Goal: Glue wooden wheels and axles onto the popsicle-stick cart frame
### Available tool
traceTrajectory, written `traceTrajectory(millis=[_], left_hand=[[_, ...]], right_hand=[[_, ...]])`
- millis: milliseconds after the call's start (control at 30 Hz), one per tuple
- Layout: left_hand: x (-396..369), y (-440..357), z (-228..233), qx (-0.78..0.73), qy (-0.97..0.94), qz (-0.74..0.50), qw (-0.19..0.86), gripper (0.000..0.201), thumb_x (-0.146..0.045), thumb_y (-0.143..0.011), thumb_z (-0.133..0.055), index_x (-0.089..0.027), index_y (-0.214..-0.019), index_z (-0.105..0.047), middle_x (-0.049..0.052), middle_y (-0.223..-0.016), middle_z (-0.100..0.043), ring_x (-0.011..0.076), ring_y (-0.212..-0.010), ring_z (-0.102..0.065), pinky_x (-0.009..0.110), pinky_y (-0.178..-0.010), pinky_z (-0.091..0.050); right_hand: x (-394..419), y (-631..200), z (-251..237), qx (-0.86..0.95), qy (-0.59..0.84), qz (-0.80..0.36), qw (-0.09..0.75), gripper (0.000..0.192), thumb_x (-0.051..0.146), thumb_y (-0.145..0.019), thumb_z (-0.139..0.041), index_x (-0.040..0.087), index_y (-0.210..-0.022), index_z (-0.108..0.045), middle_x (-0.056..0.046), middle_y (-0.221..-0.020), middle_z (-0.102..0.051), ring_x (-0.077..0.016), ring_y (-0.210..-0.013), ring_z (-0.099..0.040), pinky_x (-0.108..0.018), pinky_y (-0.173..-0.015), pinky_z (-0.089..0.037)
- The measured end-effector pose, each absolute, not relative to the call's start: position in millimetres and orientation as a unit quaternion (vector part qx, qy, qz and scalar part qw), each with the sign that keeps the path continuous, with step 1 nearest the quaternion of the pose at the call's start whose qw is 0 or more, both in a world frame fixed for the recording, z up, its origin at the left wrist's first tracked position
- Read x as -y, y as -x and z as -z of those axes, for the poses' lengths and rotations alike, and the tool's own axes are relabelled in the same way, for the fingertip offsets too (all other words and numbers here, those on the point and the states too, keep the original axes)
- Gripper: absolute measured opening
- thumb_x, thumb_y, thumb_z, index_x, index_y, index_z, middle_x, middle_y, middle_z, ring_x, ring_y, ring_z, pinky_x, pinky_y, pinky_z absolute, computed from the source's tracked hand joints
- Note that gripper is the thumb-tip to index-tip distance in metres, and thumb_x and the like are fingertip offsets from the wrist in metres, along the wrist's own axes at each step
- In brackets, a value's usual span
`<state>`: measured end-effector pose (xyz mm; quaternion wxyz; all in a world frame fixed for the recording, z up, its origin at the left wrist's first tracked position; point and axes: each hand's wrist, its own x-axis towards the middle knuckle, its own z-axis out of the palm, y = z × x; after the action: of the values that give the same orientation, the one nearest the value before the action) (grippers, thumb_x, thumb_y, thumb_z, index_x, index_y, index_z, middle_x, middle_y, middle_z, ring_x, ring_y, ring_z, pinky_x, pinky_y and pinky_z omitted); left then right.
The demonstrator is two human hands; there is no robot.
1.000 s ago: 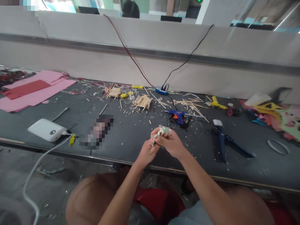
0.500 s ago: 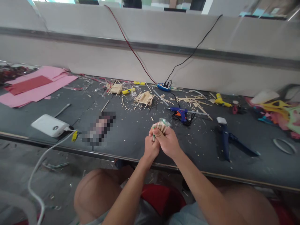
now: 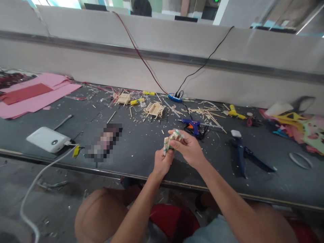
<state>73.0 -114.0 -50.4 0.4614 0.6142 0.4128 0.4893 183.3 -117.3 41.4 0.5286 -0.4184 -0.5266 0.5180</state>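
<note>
My left hand (image 3: 162, 163) is closed around the lower part of a bundle of pale sticks (image 3: 166, 145) with green marks and some clear plastic on it. The bundle stands up out of that fist. My right hand (image 3: 191, 149) grips the upper right part of it, thumb on the near side and fingers curled behind. Both hands are close together above the front of the dark table (image 3: 141, 148). Whether the bundle is one piece or two cannot be made out between the fingers. Beyond my right hand lies a blue glue gun (image 3: 193, 126).
Small stick-built pieces, one a chair-like frame (image 3: 154, 108), stand at the back among loose sticks (image 3: 206, 111). A power strip (image 3: 175, 97) is by the partition. A power bank (image 3: 49, 139) and a blurred-out item (image 3: 103, 142) lie left; blue-handled cutters (image 3: 241, 155) lie right.
My right hand has shifted slightly right and up from my left, so more of the bundle shows between them. The view has tilted and drifted a little.
</note>
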Motion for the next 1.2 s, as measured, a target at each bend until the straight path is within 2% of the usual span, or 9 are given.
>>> traceTrajectory(millis=[300, 600, 867, 1067, 1200], left_hand=[[116.9, -70.6, 52.3, -0.388, -0.612, -0.49, 0.485, 0.062, -0.065, -0.081, -0.028, -0.016, -0.046, -0.042, -0.001, -0.042, -0.041, 0.0089, -0.042, -0.04, 0.022, -0.045, -0.029], [116.3, -73.7, 55.0, -0.409, -0.58, -0.507, 0.489, 0.059, -0.064, -0.08, -0.033, -0.017, -0.045, -0.036, -0.003, -0.039, -0.036, 0.0077, -0.038, -0.035, 0.022, -0.04, -0.026], [115.3, -75.4, 52.8, -0.413, -0.572, -0.52, 0.481, 0.062, -0.067, -0.077, -0.034, -0.017, -0.042, -0.034, -0.003, -0.038, -0.034, 0.0071, -0.037, -0.032, 0.022, -0.039, -0.025], [115.8, -75.0, 49.0, -0.425, -0.572, -0.523, 0.469, 0.061, -0.066, -0.076, -0.037, -0.016, -0.042, -0.037, -0.002, -0.037, -0.037, 0.008, -0.039, -0.035, 0.022, -0.041, -0.027], [114.9, -73.4, 49.0, -0.428, -0.574, -0.518, 0.468, 0.061, -0.066, -0.077, -0.037, -0.016, -0.042, -0.041, -0.002, -0.037, -0.04, 0.0089, -0.039, -0.037, 0.023, -0.043, -0.031]], right_hand=[[118.2, -191.0, -52.4, 0.572, 0.424, -0.502, 0.492, 0.018, 0.036, -0.071, -0.067, 0.022, -0.081, -0.062, 0.002, -0.067, -0.06, -0.0108, -0.058, -0.054, -0.023, -0.052, -0.045], [125.2, -180.1, -46.7, 0.599, 0.424, -0.478, 0.483, 0.02, 0.041, -0.08, -0.056, 0.023, -0.087, -0.053, 0.001, -0.071, -0.057, -0.0145, -0.066, -0.057, -0.027, -0.058, -0.047], [124.9, -175.4, -43.7, 0.647, 0.442, -0.405, 0.472, 0.019, 0.041, -0.085, -0.048, 0.022, -0.086, -0.051, 0.0, -0.075, -0.054, -0.0141, -0.068, -0.053, -0.029, -0.066, -0.042], [129.1, -170.8, -40.5, 0.632, 0.427, -0.421, 0.491, 0.019, 0.042, -0.086, -0.046, 0.023, -0.086, -0.049, 0.0, -0.076, -0.053, -0.0152, -0.07, -0.052, -0.031, -0.069, -0.042], [128.0, -168.0, -38.5, 0.591, 0.412, -0.464, 0.515, 0.021, 0.045, -0.084, -0.048, 0.024, -0.084, -0.047, 0.0, -0.074, -0.052, -0.0147, -0.067, -0.052, -0.03, -0.064, -0.044]])
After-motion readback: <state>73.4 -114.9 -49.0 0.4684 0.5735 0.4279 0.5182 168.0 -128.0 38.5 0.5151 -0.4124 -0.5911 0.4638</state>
